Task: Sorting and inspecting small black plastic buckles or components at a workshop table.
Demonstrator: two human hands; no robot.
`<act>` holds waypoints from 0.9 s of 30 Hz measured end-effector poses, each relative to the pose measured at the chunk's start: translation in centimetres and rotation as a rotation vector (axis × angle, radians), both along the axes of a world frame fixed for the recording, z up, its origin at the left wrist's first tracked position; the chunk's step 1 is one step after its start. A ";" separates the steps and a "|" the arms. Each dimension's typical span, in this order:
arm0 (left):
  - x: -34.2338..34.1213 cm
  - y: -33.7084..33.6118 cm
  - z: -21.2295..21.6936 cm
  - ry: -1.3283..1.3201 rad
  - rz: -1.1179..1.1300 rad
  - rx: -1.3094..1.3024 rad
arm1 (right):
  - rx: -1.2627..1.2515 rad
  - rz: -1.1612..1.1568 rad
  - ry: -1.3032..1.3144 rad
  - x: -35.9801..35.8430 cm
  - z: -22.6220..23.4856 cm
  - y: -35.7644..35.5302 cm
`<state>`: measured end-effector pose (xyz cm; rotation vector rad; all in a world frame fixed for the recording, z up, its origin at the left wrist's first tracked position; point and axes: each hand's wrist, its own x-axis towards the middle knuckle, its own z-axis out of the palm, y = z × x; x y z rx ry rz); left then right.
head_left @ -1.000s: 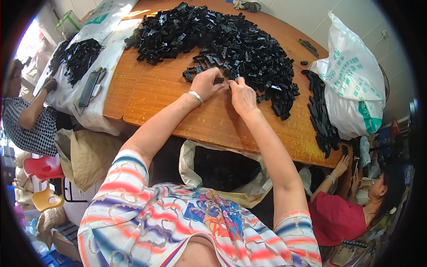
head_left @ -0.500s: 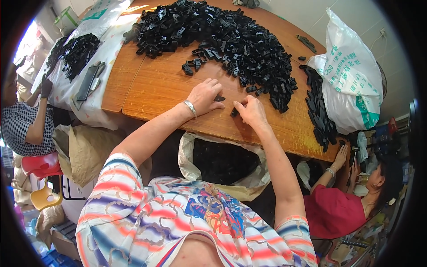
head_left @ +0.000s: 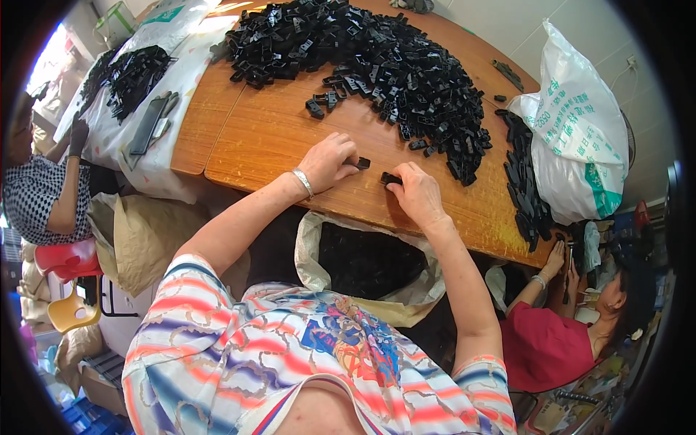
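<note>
Low over the front of the wooden table [head_left: 268, 152], my left hand [head_left: 332, 161] pinches a small black plastic part [head_left: 363, 163] between thumb and fingers. Across a short gap, my right hand [head_left: 418, 191] grips another black plastic part [head_left: 390, 178] by its end. The two parts are apart from each other. Beyond my hands spreads a large heap of similar black parts [head_left: 391, 69], with a few loose ones at its near edge. Below the table edge, between my forearms, an open white sack [head_left: 312, 250] has dark contents.
Longer black pieces [head_left: 520, 181] lie along the table's right side beside a full white plastic bag [head_left: 576, 138]. A person in red [head_left: 547, 341] works at the right. At the left, a gloved person [head_left: 47, 199] sits by another black pile [head_left: 138, 76]. A brown sack [head_left: 156, 243] stands nearby.
Both hands have turned slightly, so the black parts in their fingers show more clearly. My right hand has shifted a little to the right. The view has tilted slightly.
</note>
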<state>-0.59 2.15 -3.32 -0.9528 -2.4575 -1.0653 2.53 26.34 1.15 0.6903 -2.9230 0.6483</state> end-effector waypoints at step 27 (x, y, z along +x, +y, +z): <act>0.2 -0.9 0.6 -0.169 0.026 -0.090 | -0.037 0.089 0.181 0.4 -1.9 -4.2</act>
